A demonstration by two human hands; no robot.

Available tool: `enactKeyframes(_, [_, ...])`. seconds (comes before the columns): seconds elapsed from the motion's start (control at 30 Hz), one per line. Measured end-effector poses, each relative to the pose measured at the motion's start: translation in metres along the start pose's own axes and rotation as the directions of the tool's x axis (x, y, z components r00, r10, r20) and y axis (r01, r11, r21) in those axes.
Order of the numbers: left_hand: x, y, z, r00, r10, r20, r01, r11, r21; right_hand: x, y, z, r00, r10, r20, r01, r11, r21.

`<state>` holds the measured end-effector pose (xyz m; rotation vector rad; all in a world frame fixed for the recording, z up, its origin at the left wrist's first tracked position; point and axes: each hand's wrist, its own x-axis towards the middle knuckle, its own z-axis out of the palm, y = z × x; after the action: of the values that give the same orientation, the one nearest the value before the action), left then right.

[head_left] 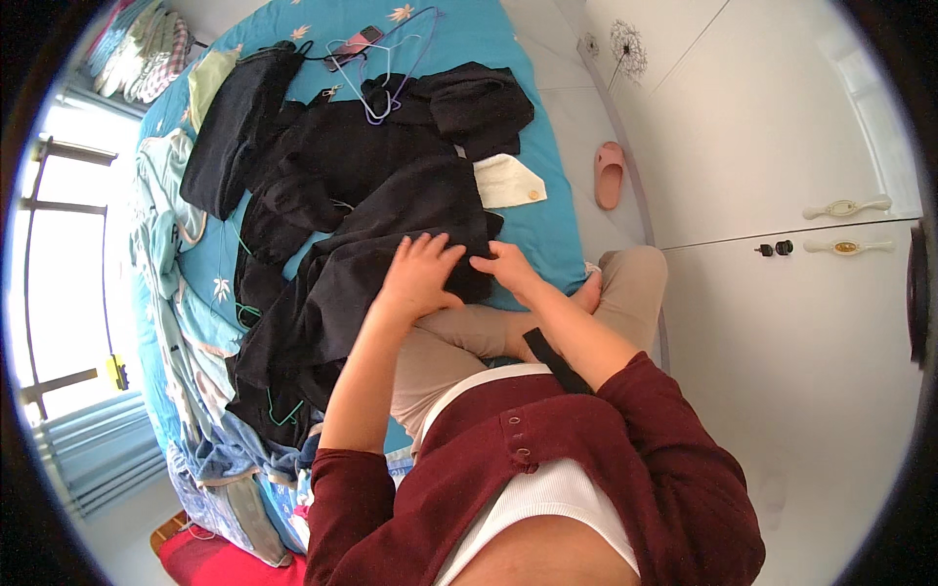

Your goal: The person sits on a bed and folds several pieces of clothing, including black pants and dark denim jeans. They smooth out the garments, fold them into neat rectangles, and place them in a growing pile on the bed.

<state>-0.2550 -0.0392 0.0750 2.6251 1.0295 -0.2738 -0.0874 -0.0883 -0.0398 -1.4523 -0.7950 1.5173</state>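
A large piece of black clothing (pixel 391 210), its exact kind unclear, is spread on the bed in front of my crossed legs. My left hand (pixel 420 278) lies on its near part, palm down with the fingers spread. At the garment's right edge, my right hand (pixel 510 272) closes thumb and fingers on the cloth; some of those fingers are hidden. Beyond are more black clothes, among them a folded one (pixel 239 137) at the far left and a bundled one (pixel 479 103) at the far right. A cream cloth piece with a button (pixel 510 182) lies beyond my right hand.
Light blue and purple hangers (pixel 376 115) and a pink phone (pixel 360 44) lie at the bed's far end. Green hangers (pixel 283 415) show among clothes on the left. A patterned blanket (pixel 176 322) runs along that side. Right of the bed are a pink slipper (pixel 608 176) and white cabinets (pixel 772 127).
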Motion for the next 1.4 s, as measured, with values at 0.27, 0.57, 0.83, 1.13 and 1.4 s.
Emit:
enactKeyframes(0.27, [-0.020,0.042,0.051,0.975,-0.035,-0.219,0.045,0.998,0.041,-0.005,0.003,-0.009,0.993,0.119,-0.026,-0.107,0.958,0.266])
enactKeyframes(0.57, [-0.051,0.060,0.002,0.846,0.074,-0.528,-0.209,0.957,-0.202,-0.011,-0.045,-0.016,0.907,0.385,0.170,-0.421,0.812,0.404])
enactKeyframes(0.83, [-0.085,0.072,-0.045,0.815,0.131,-0.565,-0.317,0.917,-0.244,0.013,-0.065,-0.003,0.991,0.034,0.127,-0.112,0.724,0.680])
enactKeyframes(1.13, [-0.116,0.049,-0.098,0.760,-0.182,-0.624,-0.144,0.889,-0.434,0.008,-0.110,-0.008,0.999,0.026,0.039,-0.044,0.809,0.586])
enactKeyframes(1.4, [-0.117,0.051,-0.104,0.731,-0.094,-0.675,-0.280,0.861,-0.424,-0.028,-0.180,0.020,0.912,-0.379,0.154,0.359,0.922,0.147])
